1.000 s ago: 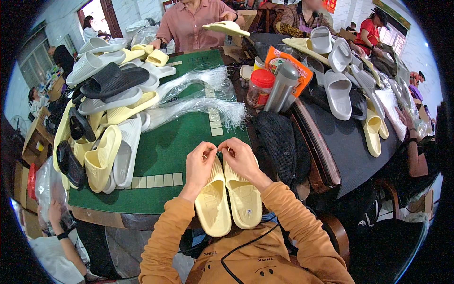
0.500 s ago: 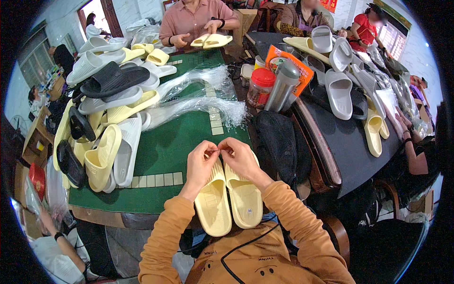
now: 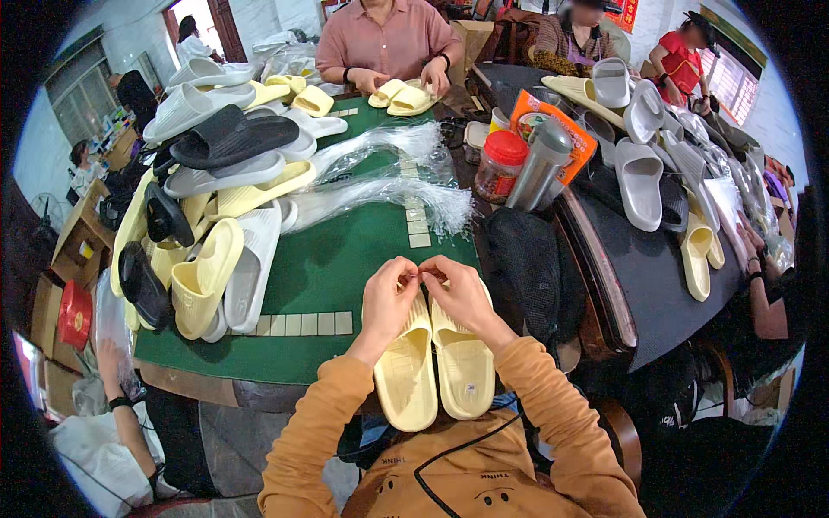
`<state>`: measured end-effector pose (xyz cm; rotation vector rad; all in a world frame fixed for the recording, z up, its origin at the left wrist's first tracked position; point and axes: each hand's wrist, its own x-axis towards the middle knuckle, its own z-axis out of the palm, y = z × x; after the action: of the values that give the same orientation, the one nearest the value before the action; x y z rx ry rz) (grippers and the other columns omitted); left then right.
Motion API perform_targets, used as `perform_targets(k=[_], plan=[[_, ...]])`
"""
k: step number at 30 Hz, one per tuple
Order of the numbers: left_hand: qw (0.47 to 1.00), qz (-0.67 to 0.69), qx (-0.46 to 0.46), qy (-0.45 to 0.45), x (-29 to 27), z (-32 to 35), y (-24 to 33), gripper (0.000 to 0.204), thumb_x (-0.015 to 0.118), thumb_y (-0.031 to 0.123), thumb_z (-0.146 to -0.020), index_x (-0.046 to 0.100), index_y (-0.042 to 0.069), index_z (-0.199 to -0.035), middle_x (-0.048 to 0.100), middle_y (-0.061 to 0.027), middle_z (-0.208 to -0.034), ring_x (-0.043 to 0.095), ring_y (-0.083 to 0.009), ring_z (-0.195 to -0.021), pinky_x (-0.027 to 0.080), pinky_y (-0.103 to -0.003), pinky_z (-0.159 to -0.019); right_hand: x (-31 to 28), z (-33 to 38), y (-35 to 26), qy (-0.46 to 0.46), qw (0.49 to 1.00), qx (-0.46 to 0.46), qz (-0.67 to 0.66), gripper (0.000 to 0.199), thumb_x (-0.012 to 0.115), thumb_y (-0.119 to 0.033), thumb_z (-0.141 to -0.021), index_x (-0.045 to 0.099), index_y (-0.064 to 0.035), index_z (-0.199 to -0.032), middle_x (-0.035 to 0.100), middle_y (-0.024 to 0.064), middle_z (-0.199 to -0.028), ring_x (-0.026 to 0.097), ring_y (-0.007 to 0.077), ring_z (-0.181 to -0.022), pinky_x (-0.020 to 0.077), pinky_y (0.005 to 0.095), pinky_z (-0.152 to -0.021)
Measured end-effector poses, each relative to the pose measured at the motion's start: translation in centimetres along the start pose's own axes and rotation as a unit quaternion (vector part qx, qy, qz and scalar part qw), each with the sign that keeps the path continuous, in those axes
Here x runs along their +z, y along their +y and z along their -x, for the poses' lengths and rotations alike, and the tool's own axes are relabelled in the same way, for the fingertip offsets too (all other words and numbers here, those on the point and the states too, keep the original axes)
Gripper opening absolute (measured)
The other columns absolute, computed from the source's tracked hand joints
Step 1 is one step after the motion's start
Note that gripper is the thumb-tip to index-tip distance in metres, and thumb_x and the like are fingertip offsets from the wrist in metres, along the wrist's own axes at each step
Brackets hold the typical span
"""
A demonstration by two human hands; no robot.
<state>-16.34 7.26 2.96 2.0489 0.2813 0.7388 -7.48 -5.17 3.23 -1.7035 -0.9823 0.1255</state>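
Observation:
A pair of pale yellow slide slippers, the left one (image 3: 406, 380) and the right one (image 3: 466, 375), lies side by side at the table's near edge, heels toward me. Over their toe ends my left hand (image 3: 389, 302) and my right hand (image 3: 459, 298) meet, thumbs and fingertips pinched together. Something thin and dark shows between the fingertips, too small to make out. The hands hide the slippers' toes. Farther off, bundles of thin clear-white plastic strands (image 3: 380, 203) lie on the green table mat (image 3: 337, 268).
Piled slippers, including a black one (image 3: 229, 138), fill the left side. A red-lidded jar (image 3: 501, 164), a steel flask (image 3: 540, 164) and a black mesh bag (image 3: 522, 268) stand to the right. More slippers lie on a dark table (image 3: 604, 268). Across from me sits a person in pink (image 3: 389, 43).
The view has swung a little left, so everything sits farther right. My hands stay pinched together over the slippers. The person opposite has lowered their yellow slippers onto the table.

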Motion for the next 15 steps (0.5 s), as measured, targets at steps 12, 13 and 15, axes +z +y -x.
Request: perform_targets(k=[12, 13, 15], plan=[[1.0, -0.014, 0.013, -0.004, 0.2, 0.03, 0.15, 0.012, 0.064, -0.003, -0.082, 0.061, 0.0, -0.093, 0.063, -0.0083, -0.085, 0.062, -0.0153, -0.073, 0.049, -0.029, -0.064, -0.43, -0.17, 0.11, -0.013, 0.999, 0.032, 0.008, 0.011, 0.062, -0.009, -0.09, 0.062, 0.0006, -0.095, 0.067, 0.0154, -0.086, 0.066, 0.0302, -0.078, 0.0526, 0.037, -0.068], [1.0, -0.011, 0.018, -0.002, 0.2, 0.02, 0.09, 0.012, 0.065, -0.003, -0.082, 0.061, 0.0, -0.093, 0.063, -0.0082, -0.085, 0.062, -0.0152, -0.073, 0.049, -0.029, -0.064, -0.34, -0.14, 0.3, -0.009, 1.0, 0.025, 0.01, 0.011, 0.061, -0.009, -0.09, 0.062, 0.0004, -0.096, 0.067, 0.0158, -0.087, 0.066, 0.0305, -0.078, 0.0524, 0.0375, -0.068], [1.0, -0.005, 0.028, 0.001, 0.2, -0.01, -0.16, 0.012, 0.065, -0.003, -0.082, 0.061, 0.0, -0.093, 0.063, -0.008, -0.085, 0.062, -0.015, -0.073, 0.05, -0.028, -0.065, -0.01, -0.09, 0.97, -0.001, 1.0, 0.012, 0.013, 0.011, 0.061, -0.008, -0.09, 0.061, 0.0001, -0.097, 0.067, 0.0165, -0.088, 0.066, 0.0313, -0.079, 0.0521, 0.0383, -0.069]])
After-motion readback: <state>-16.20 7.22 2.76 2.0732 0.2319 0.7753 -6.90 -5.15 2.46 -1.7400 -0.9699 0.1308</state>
